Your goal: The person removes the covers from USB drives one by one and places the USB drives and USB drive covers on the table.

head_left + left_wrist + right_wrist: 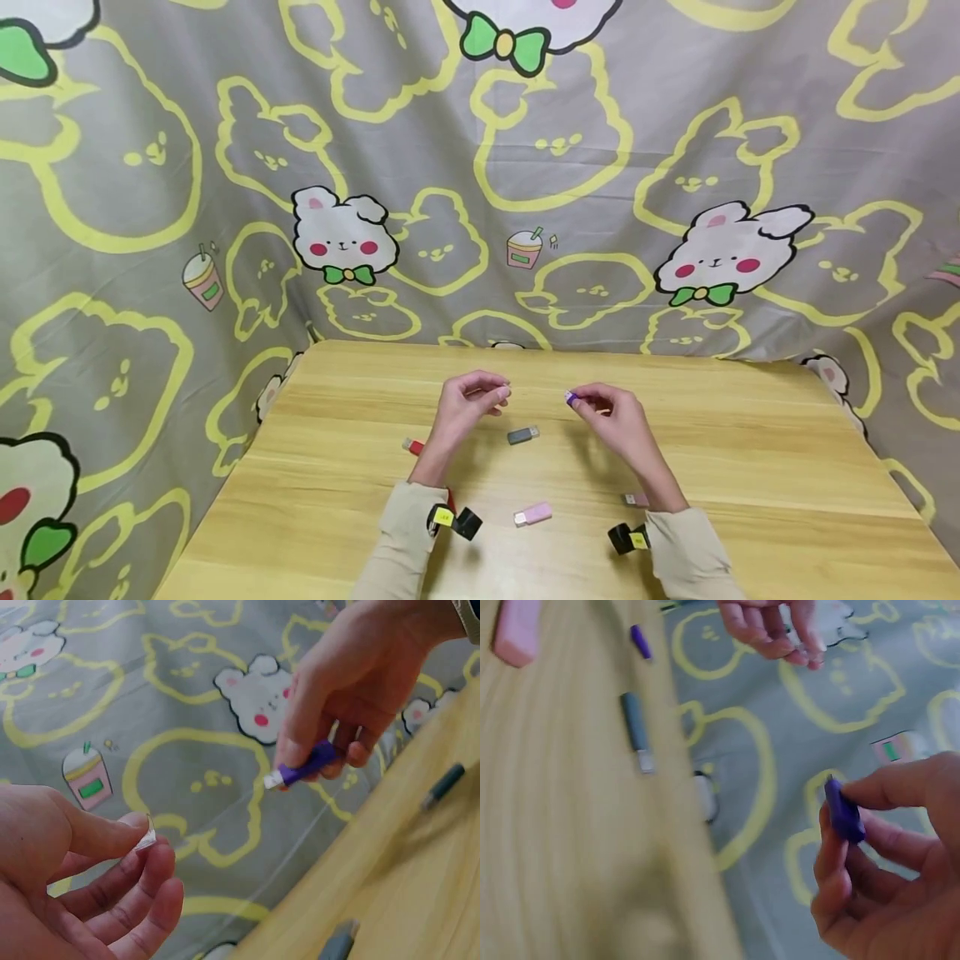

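Observation:
My right hand [617, 412] pinches a purple USB flash drive [311, 765] between thumb and fingers, its metal plug pointing toward the left hand. Across from it, the left hand [471, 398] holds a small clear or whitish piece [147, 838] at its thumb and fingertips; I cannot tell exactly what kind it is. Both hands are raised above the table, apart from each other. Between and below them lies a grey USB flash drive [522, 434] with its metal plug showing.
On the wooden table [322, 533] a pink USB flash drive [533, 514] lies nearer me. A red drive [413, 447] is partly behind the left forearm, and another pinkish drive [636, 500] is partly behind the right. A patterned curtain [450, 250] hangs around the table.

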A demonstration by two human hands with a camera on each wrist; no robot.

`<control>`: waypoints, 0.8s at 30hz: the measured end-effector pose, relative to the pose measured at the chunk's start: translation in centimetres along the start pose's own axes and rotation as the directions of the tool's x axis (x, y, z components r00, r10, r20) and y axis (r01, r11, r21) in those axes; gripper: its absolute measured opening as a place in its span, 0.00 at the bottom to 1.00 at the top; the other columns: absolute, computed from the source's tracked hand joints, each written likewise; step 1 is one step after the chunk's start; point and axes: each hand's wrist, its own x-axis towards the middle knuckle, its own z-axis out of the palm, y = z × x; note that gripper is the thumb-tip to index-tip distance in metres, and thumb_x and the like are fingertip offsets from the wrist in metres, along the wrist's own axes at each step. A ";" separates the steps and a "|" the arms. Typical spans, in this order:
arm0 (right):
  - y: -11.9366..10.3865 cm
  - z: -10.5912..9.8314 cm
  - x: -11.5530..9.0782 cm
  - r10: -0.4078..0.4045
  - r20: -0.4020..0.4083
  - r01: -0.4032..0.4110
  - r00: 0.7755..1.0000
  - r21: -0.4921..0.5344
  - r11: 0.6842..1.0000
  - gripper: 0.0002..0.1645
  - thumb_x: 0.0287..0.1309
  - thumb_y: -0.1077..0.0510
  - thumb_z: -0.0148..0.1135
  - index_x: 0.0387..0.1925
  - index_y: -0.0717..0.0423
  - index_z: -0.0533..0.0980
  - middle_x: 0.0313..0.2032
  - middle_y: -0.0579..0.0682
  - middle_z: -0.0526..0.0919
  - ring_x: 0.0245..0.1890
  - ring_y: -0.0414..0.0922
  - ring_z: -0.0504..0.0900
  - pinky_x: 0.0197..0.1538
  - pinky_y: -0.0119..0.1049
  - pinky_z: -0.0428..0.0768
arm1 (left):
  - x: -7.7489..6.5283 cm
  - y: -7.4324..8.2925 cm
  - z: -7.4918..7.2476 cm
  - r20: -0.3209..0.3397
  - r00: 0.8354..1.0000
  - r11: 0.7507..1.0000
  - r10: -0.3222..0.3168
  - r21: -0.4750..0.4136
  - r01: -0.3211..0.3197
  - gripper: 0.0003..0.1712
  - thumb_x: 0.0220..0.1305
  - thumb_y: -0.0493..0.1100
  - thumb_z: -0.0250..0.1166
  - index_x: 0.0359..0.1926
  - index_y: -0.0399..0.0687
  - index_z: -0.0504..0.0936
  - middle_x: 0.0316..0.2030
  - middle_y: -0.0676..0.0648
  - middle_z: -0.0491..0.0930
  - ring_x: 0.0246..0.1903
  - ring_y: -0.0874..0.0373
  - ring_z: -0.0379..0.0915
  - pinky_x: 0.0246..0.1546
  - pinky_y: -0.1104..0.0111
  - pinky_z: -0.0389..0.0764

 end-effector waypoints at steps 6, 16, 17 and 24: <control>1.5 1.6 2.9 0.138 0.026 -0.138 0.990 -0.022 0.990 0.10 0.53 0.60 0.69 0.36 0.61 0.81 0.30 0.53 0.84 0.29 0.44 0.81 0.32 0.31 0.79 | -0.5 1.0 -0.3 -0.003 0.999 0.996 -0.053 0.067 0.053 0.12 0.60 0.30 0.63 0.43 0.24 0.79 0.38 0.25 0.78 0.34 0.36 0.78 0.40 0.41 0.76; 3.3 2.7 7.4 0.229 0.057 -0.214 0.972 -0.194 0.957 0.11 0.50 0.57 0.72 0.30 0.62 0.83 0.25 0.52 0.84 0.23 0.45 0.81 0.26 0.33 0.77 | -0.7 1.1 -0.2 0.013 0.998 0.994 -0.063 0.092 0.061 0.11 0.60 0.29 0.63 0.43 0.23 0.79 0.38 0.24 0.78 0.35 0.35 0.78 0.41 0.41 0.76; 3.4 2.7 7.7 0.240 0.066 -0.225 0.969 -0.180 0.958 0.11 0.50 0.57 0.72 0.31 0.63 0.83 0.25 0.53 0.84 0.23 0.45 0.82 0.26 0.34 0.79 | -0.7 1.0 -0.2 0.011 0.998 0.993 -0.064 0.096 0.063 0.11 0.60 0.29 0.63 0.43 0.23 0.79 0.38 0.24 0.78 0.33 0.39 0.79 0.41 0.41 0.76; 4.5 3.2 8.9 0.298 0.085 -0.285 0.951 -0.146 0.948 0.12 0.48 0.59 0.72 0.29 0.65 0.83 0.23 0.55 0.84 0.21 0.46 0.84 0.25 0.32 0.81 | 0.1 -1.2 -0.6 0.001 0.997 0.991 -0.075 0.111 0.074 0.11 0.58 0.29 0.64 0.42 0.26 0.80 0.37 0.27 0.80 0.34 0.38 0.80 0.39 0.42 0.77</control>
